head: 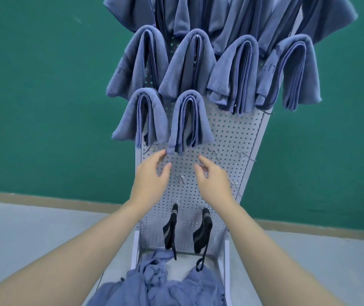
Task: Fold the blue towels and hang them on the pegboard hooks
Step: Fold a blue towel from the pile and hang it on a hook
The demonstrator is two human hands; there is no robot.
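Towels: folded blue towels [189,120] hang on pegboard hooks; loose heap [154,286] lies at the rack foot.
Left hand [152,173]: fingers relaxed, a fingertip at the nearest towel's lower edge.
Right hand [212,177]: fingers loose, holding nothing.
Room: bare pegboard [227,138] beside and below.

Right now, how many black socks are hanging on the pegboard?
2: left black sock and right black sock, side by side on the bottom hooks of the pegboard, above the unfolded towel pile. None seem hidden.
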